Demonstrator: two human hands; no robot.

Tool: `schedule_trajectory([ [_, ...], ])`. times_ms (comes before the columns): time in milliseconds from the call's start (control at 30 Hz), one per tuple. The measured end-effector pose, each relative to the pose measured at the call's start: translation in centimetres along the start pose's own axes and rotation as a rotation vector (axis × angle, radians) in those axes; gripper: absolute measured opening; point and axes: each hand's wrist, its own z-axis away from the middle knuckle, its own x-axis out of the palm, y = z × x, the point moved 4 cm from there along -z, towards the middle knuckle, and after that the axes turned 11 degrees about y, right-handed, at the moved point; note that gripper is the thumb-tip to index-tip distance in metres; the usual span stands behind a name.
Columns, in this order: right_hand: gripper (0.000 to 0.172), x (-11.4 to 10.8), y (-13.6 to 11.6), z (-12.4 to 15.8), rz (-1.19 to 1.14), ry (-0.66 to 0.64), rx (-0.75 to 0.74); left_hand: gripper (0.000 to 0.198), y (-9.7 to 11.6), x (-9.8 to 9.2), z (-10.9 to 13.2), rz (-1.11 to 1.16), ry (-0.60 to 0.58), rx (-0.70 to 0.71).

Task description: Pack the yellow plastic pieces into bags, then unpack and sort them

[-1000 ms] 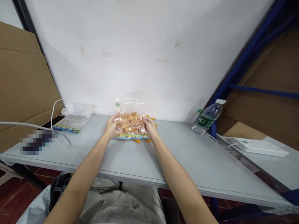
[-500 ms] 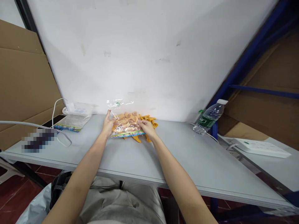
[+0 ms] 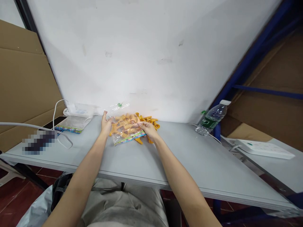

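1. At the far left, a cardboard panel (image 3: 26, 85) rises by the desk (image 3: 189, 154). Near the desk's front left corner lies a dark item (image 3: 39, 143), too pixelated to identify, with a white cable (image 3: 62, 134) looping beside it.
2. Towards the back left corner, a flat bag (image 3: 72, 122) with a colourful strip along its near end lies next to a black flat object (image 3: 55, 122).
3. The left hand (image 3: 106, 125) is at the left side of a clear bag (image 3: 129, 127), one digit pointing up; I cannot tell whether its other fingers grip the film.
4. The clear bag is left of the desk's middle, near the back edge, its colourful strip slanting towards the front edge. Yellow pieces (image 3: 155, 120) show through it; how many are inside, I cannot tell.
5. The right hand (image 3: 147, 128) pinches the bag's right side between thumb and fingers. More yellow pieces lie loose just beyond it.
6. Near the back right corner is a capped bottle (image 3: 211, 119) with a green label.
7. Past the right edge, a white power strip (image 3: 265, 148) lies on another surface.
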Motion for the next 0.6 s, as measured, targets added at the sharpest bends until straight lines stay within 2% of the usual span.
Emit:
schedule_trajectory([
  [100,0.039,-0.1,-0.4,-0.2,0.033,-0.013,-0.053,0.074,0.7,0.2,0.7,-0.247,0.002,0.332],
  [167,0.041,-0.5,-0.8,-0.5,-0.006,0.071,-0.110,0.068,1.5,0.8,2.3,-0.413,-0.071,0.571],
  [333,0.043,-1.0,-1.2,-0.6,-0.117,0.216,-0.180,0.060,2.0,4.1,8.3,-0.712,-0.534,1.009],
  [367,0.042,-1.0,-1.2,-0.6,-0.123,0.230,-0.198,0.058,2.0,4.7,9.3,-0.748,-0.591,1.075],
  [433,0.043,-1.0,-1.2,-0.5,-0.124,0.249,-0.227,0.057,1.8,5.6,10.4,-0.817,-0.620,1.160],
  [600,0.043,-0.9,-1.2,-0.5,-0.170,0.276,-0.230,0.062,1.7,6.7,10.5,-0.910,-0.638,1.243],
])
